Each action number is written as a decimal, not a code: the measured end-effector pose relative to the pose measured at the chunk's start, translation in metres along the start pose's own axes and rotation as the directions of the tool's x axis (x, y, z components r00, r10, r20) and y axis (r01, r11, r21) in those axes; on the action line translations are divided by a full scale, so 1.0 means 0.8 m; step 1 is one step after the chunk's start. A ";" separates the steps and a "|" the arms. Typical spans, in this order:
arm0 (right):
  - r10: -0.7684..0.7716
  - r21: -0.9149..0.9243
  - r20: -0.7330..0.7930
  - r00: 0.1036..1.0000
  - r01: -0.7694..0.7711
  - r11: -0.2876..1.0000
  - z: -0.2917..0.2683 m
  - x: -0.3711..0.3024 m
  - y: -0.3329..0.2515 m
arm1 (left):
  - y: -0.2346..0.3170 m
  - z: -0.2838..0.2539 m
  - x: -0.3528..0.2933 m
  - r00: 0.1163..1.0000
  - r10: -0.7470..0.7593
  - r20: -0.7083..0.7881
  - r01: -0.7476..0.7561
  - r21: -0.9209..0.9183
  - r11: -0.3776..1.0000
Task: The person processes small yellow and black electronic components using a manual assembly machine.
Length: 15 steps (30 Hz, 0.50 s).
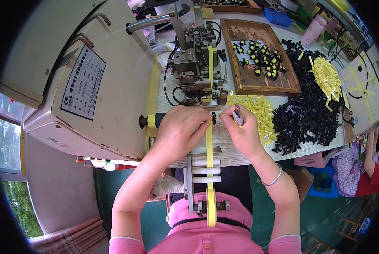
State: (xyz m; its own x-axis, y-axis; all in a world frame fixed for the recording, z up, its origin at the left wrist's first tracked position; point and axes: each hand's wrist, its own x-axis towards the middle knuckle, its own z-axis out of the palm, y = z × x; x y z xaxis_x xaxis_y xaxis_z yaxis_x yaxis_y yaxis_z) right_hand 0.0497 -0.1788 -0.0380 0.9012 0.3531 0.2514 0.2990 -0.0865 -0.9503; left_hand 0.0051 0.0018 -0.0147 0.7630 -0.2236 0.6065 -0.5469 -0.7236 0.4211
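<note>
My left hand [179, 129] is closed in a pinch at the yellow tape strip [210, 144], with a small black plastic part [214, 117] at its fingertips. To the right, my right hand [243, 130] is closed round a small hand tool [238, 116] with a pale grip and a dark metal tip; its exact kind is hard to tell. The yellow tape runs from a tape roll [211, 207] past white rollers [207, 170], under my left fingertips, toward a metal bench machine [193, 63] just beyond my hands.
Loose yellow strips [257, 114] and a heap of black plastic parts [306, 118] lie to the right, with a yellow pile [326, 76] on top. Behind stands a wooden tray [257, 89] of black-and-yellow pieces. A large beige machine housing [105, 84] borders the left. Another person [358, 169] sits at far right.
</note>
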 end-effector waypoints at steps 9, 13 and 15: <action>-0.099 -0.106 0.016 0.995 0.100 0.989 0.006 0.000 -0.019 | -0.002 -0.002 -0.002 0.996 0.058 0.063 -0.060 0.040 0.997; 0.047 0.044 0.009 0.999 -0.047 0.998 0.004 0.004 -0.008 | 0.000 -0.002 0.002 0.996 0.059 0.064 -0.061 0.037 0.997; 0.105 0.065 0.008 0.994 -0.105 0.992 0.002 0.003 -0.005 | -0.001 0.000 -0.001 0.997 0.058 0.053 -0.059 0.030 0.998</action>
State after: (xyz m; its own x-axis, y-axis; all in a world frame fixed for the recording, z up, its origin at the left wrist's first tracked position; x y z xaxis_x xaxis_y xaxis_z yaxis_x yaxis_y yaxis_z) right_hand 0.0500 -0.1761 -0.0340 0.9251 0.3494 0.1489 0.1816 -0.0627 -0.9814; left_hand 0.0053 0.0029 -0.0153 0.7474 -0.2992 0.5932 -0.5805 -0.7284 0.3640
